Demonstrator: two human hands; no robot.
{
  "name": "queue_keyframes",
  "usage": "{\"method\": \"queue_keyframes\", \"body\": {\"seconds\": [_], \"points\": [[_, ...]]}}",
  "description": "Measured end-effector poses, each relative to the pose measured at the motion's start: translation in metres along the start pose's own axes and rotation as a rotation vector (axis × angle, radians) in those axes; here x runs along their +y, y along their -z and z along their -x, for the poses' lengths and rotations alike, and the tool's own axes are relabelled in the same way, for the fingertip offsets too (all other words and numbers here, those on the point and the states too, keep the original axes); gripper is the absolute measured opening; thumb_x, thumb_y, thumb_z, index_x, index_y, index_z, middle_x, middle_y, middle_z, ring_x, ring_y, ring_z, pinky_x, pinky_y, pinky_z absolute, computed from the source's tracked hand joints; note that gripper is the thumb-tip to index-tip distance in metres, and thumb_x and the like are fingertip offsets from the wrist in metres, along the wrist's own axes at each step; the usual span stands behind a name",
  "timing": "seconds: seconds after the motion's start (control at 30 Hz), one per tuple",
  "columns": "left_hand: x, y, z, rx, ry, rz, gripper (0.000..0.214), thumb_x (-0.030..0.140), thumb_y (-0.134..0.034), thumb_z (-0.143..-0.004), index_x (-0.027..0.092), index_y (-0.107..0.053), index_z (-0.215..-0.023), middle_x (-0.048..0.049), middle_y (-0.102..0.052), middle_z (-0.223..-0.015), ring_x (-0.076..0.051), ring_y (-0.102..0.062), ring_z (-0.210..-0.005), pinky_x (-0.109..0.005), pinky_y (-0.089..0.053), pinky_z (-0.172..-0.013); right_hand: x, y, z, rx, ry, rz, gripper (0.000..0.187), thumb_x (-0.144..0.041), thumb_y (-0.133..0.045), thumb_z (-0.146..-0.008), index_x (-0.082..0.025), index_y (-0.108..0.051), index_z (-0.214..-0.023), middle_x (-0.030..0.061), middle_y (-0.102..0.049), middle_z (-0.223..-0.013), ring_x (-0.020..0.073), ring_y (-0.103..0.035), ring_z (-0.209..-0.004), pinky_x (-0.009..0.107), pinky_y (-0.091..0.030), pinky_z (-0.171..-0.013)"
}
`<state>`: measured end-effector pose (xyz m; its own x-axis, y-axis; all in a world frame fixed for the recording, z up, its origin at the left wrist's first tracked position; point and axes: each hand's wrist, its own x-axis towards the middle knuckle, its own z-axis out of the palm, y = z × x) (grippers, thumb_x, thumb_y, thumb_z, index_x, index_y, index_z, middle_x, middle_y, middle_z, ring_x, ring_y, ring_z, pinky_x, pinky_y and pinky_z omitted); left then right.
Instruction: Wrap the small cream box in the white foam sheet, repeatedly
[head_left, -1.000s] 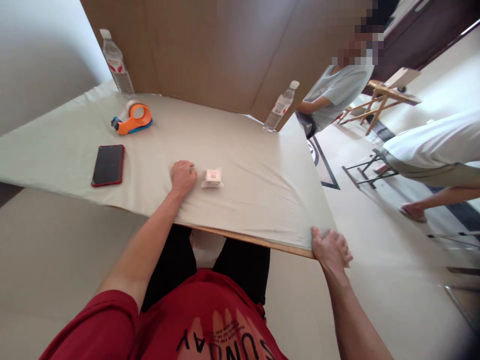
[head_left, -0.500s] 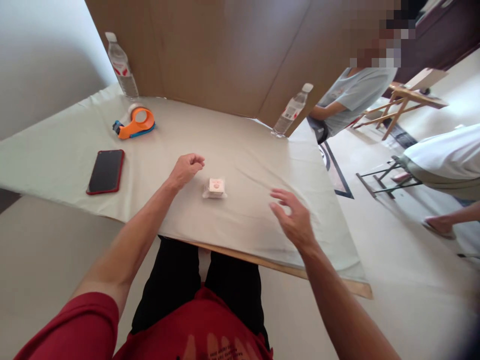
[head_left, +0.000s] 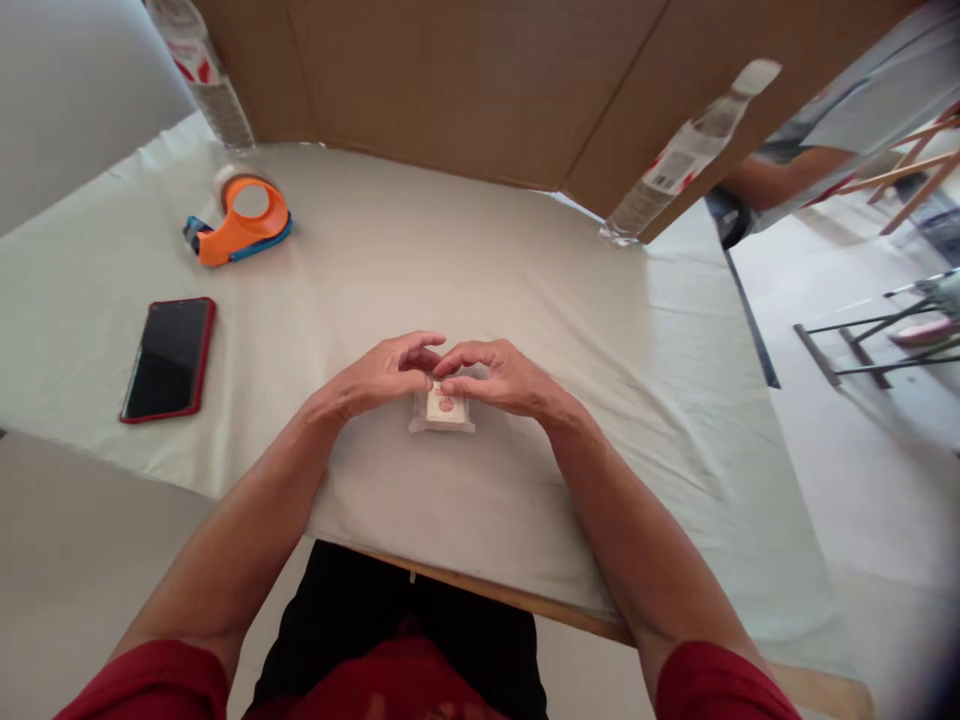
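Observation:
A small pale square packet in clear plastic wrap, with a reddish print on top, lies flat on the cloth in front of me. Both hands meet at its far edge. My left hand comes in from the left, thumb against the packet's upper left corner, fingers curved behind it. From the other side my right hand has its thumb and index finger bent close together at the upper right corner. Their fingers cover the packet's far end, so the exact grip there is partly hidden.
A red-cased phone and an orange tape dispenser lie on the left. Water bottles stand at the back left and back right, against a brown cardboard panel. A seated person's arm shows beyond the right edge.
Both hands have come inward from either side of the packet and now touch it at its far edge. My view has moved closer to the table.

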<state>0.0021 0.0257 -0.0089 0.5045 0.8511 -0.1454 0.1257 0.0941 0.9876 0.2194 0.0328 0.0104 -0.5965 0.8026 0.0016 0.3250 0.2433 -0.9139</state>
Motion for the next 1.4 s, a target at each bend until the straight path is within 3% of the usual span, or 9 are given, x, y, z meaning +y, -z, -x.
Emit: {"method": "queue_keyframes", "body": {"seconds": [0.23, 0.43, 0.6, 0.73, 0.8, 0.9, 1.1, 1.3, 1.4], "points": [[0.001, -0.015, 0.005, 0.075, -0.009, -0.299, 0.074, 0.032, -0.078, -0.07, 0.021, -0.057, -0.139, -0.0105, -0.07, -0.121, -0.027, -0.068, -0.101, -0.034, -0.054, -0.081, 0.009, -0.01, -0.005, 0.159, -0.023, -0.05, 0.018, -0.03, -0.06, -0.085, -0.018, -0.067, -0.073, -0.0029, -0.06, -0.065, 0.0114, -0.05, -0.064, 0.025, -0.038, -0.062], [-0.004, -0.024, 0.002, 0.081, -0.031, -0.117, 0.094, 0.031, -0.078, -0.068, 0.02, -0.039, -0.153, -0.0106, -0.069, -0.116, -0.028, -0.067, -0.107, -0.035, -0.054, -0.088, 0.007, -0.006, -0.007, 0.414, 0.014, -0.026, 0.017, -0.028, -0.056, -0.088, -0.02, -0.062, -0.073, -0.0025, -0.057, -0.067, 0.0113, -0.047, -0.063, 0.025, -0.038, -0.06], [-0.005, -0.024, 0.001, 0.025, -0.035, 0.074, 0.087, 0.046, -0.08, -0.073, 0.021, -0.044, -0.148, -0.0133, -0.069, -0.114, -0.03, -0.068, -0.105, -0.037, -0.055, -0.083, 0.007, 0.001, -0.006, 0.606, 0.053, -0.105, 0.02, -0.032, -0.058, -0.09, -0.021, -0.06, -0.074, -0.0014, -0.059, -0.073, 0.0125, -0.051, -0.068, 0.026, -0.043, -0.065], [-0.006, -0.025, 0.001, 0.029, -0.059, 0.181, 0.059, 0.058, -0.071, -0.081, 0.019, -0.063, -0.125, -0.0107, -0.071, -0.105, -0.027, -0.069, -0.097, -0.033, -0.054, -0.077, 0.011, 0.006, -0.009, 0.704, 0.07, -0.175, 0.019, -0.031, -0.059, -0.091, -0.021, -0.06, -0.074, -0.0019, -0.059, -0.072, 0.0121, -0.051, -0.069, 0.027, -0.044, -0.067], [-0.007, -0.028, 0.0, 0.067, -0.002, 0.189, 0.044, 0.056, -0.069, -0.082, 0.018, -0.068, -0.104, -0.007, -0.07, -0.092, -0.021, -0.067, -0.08, -0.029, -0.051, -0.066, 0.015, 0.007, -0.011, 0.711, 0.077, -0.21, 0.021, -0.032, -0.06, -0.091, -0.021, -0.059, -0.074, -0.0019, -0.059, -0.073, 0.0117, -0.051, -0.068, 0.027, -0.045, -0.067], [-0.007, -0.032, -0.002, 0.167, 0.121, 0.217, 0.036, 0.051, -0.073, -0.078, 0.017, -0.065, -0.081, -0.0001, -0.061, -0.069, -0.012, -0.053, -0.057, -0.023, -0.041, -0.051, 0.021, 0.007, -0.014, 0.697, 0.067, -0.258, 0.025, -0.039, -0.059, -0.093, -0.02, -0.061, -0.076, -0.0005, -0.062, -0.077, 0.012, -0.056, -0.072, 0.027, -0.047, -0.07], [-0.007, -0.034, -0.007, 0.393, 0.134, 0.335, 0.032, 0.045, -0.075, -0.07, 0.016, -0.061, -0.07, 0.0039, -0.056, -0.061, -0.008, -0.046, -0.052, -0.02, -0.035, -0.05, 0.021, 0.003, -0.01, 0.855, 0.003, -0.206, 0.019, -0.04, -0.059, -0.09, -0.022, -0.064, -0.088, -0.0014, -0.063, -0.08, 0.0112, -0.056, -0.07, 0.026, -0.046, -0.067], [-0.004, -0.037, -0.007, 0.456, 0.097, 0.419, 0.023, 0.028, -0.072, -0.067, 0.015, -0.07, -0.085, 0.0029, -0.065, -0.067, -0.01, -0.054, -0.059, -0.021, -0.043, -0.057, -0.005, -0.021, -0.003, 0.484, -0.147, 0.15, 0.029, -0.048, -0.068, -0.081, -0.022, -0.06, -0.089, -0.0017, -0.061, -0.075, 0.0132, -0.052, -0.065, 0.03, -0.042, -0.064], [-0.003, -0.036, -0.007, 0.426, 0.094, 0.491, 0.024, 0.025, -0.072, -0.065, 0.015, -0.072, -0.087, 0.0026, -0.066, -0.067, -0.01, -0.056, -0.059, -0.021, -0.044, -0.057, -0.004, -0.031, -0.004, 0.463, -0.245, 0.271, 0.047, -0.057, -0.073, -0.073, -0.022, -0.056, -0.099, -0.0008, -0.063, -0.084, 0.0142, -0.053, -0.066, 0.031, -0.04, -0.065]]}}
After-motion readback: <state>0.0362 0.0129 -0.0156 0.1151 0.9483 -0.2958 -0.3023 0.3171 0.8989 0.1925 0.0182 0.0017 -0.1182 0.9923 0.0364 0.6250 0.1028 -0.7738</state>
